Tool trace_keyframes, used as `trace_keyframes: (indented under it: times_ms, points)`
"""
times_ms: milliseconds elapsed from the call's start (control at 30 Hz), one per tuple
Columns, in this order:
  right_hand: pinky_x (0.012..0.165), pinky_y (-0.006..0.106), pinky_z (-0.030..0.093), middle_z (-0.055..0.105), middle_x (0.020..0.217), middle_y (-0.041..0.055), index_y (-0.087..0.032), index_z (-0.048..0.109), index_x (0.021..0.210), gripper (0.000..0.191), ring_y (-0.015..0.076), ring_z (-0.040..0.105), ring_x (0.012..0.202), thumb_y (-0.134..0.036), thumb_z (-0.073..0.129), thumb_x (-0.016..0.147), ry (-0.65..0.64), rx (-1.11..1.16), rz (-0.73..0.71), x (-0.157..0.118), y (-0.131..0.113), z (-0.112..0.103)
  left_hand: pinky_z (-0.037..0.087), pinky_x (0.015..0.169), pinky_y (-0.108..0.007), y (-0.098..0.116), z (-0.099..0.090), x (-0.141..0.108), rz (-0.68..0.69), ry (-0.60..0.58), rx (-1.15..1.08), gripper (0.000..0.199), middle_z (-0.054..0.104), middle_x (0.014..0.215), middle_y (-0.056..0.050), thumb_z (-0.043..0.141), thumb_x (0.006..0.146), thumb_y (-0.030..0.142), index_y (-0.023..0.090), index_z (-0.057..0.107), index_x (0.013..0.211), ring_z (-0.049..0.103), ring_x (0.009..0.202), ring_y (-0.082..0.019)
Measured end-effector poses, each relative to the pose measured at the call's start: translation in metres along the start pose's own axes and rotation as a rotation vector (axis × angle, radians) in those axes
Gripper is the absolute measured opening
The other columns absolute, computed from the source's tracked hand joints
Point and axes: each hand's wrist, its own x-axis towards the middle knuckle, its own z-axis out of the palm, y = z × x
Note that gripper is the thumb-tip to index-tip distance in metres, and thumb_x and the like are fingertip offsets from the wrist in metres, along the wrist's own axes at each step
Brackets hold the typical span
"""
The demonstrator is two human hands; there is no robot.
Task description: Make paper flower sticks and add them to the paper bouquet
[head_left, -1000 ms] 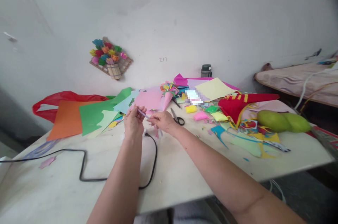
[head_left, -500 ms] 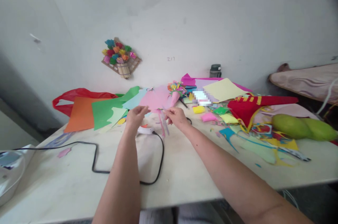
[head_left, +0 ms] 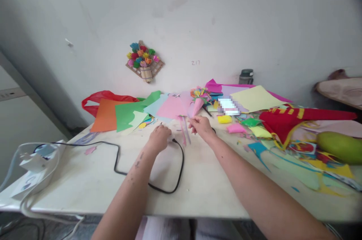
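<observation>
My left hand (head_left: 160,138) is curled over a white corded device, now mostly hidden beneath it. A black cord (head_left: 181,164) runs out from beside these fingers and loops across the table. To the right, my right hand (head_left: 200,125) pinches thin pink and purple paper strips (head_left: 184,134), which hang down towards me. Just beyond the fingertips lies a pink sheet (head_left: 172,106). A pink paper cone with a colourful fringed top (head_left: 199,102) is behind my right hand.
Orange (head_left: 104,115) and green sheets (head_left: 124,117) lie at the back left. Small coloured packets (head_left: 236,128), a red-and-yellow cloth piece (head_left: 283,123), paper scraps and a green fruit (head_left: 339,147) spread over the right. A power strip (head_left: 36,168) sits at the left edge.
My left hand has moved away from the strips, down onto the white device. The right hand still pinches the strips. The view has turned left.
</observation>
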Motion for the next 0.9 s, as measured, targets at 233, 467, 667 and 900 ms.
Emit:
trace_keyframes:
  times_ms: [233, 467, 667, 900]
  points:
    - [0.032, 0.017, 0.035, 0.057, 0.051, 0.0, -0.014, 0.054, 0.059, 0.023, 0.0058, 0.045, 0.033, -0.035, 0.053, 0.069, 0.003, 0.007, 0.031, -0.002, 0.002, 0.001, 0.037, 0.083, -0.039, -0.021, -0.009, -0.023, 0.16, 0.125, 0.131, 0.022, 0.057, 0.072, -0.007, 0.047, 0.06, -0.002, 0.018, 0.053, 0.064, 0.049, 0.081, -0.023]
    - [0.034, 0.019, 0.034, 0.055, 0.049, -0.0006, -0.015, 0.055, 0.059, 0.026, 0.0072, 0.045, 0.034, -0.038, 0.051, 0.07, 0.001, -0.017, 0.015, -0.004, 0.001, 0.003, 0.029, 0.095, -0.039, -0.061, -0.016, -0.066, 0.223, 0.162, 0.186, 0.022, 0.055, 0.072, -0.004, 0.041, 0.069, 0.001, 0.019, 0.054, 0.069, 0.049, 0.081, -0.018]
    - [0.052, 0.021, 0.036, 0.062, 0.06, -0.0001, -0.02, 0.063, 0.062, 0.028, 0.012, 0.055, 0.057, -0.04, 0.049, 0.074, 0.094, -0.539, -0.143, -0.012, -0.011, 0.011, 0.026, 0.097, -0.041, -0.089, -0.021, -0.087, 0.168, 0.169, 0.172, 0.021, 0.058, 0.075, -0.003, 0.044, 0.07, 0.005, 0.021, 0.057, 0.076, 0.05, 0.086, -0.018]
    - [0.056, 0.021, 0.031, 0.065, 0.074, -0.001, -0.025, 0.065, 0.072, 0.021, 0.0128, 0.056, 0.071, -0.036, 0.048, 0.077, -0.185, -0.754, -0.246, -0.017, -0.021, 0.061, 0.034, 0.084, -0.039, -0.084, -0.028, -0.082, 0.181, 0.159, 0.187, 0.018, 0.059, 0.072, -0.005, 0.045, 0.072, 0.007, 0.021, 0.057, 0.071, 0.048, 0.081, -0.02]
